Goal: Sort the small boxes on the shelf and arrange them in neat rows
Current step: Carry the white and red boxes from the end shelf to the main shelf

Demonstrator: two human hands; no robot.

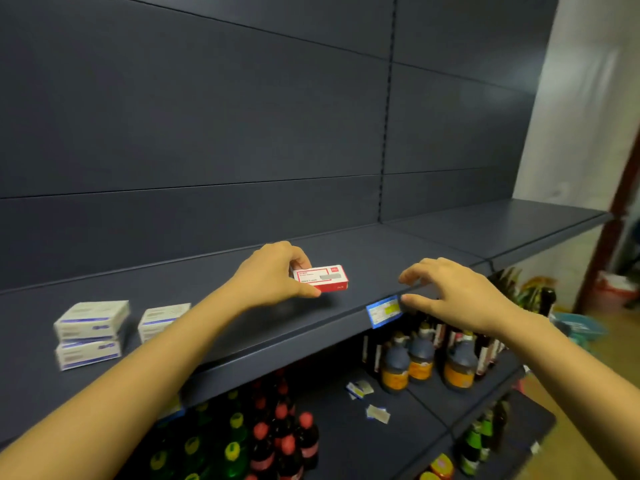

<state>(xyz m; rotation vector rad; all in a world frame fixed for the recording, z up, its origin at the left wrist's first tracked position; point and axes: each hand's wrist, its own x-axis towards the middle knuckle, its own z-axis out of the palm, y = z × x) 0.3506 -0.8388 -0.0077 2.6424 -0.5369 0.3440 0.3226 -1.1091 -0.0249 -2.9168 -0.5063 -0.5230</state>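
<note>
One red box (320, 278) was pinched in the left grip (277, 275), low over the shelf (242, 327) near its front edge. The right grip (446, 292) was spread and empty over that edge. White boxes (90, 332) were stacked toward the left end. The red box would best be set down square to the front edge.

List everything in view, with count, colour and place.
red box: one, red and white, mid shelf, in left hand
white boxes: at least three, white and blue, shelf's left; two stacked
shelf: dark blue, across the middle
price tag: one, blue and yellow, shelf edge
dark bottles: several, orange labels, lower right shelf
capped bottles: many, red and yellow caps, below left
left hand: holds red box
right hand: open, over shelf edge
</note>
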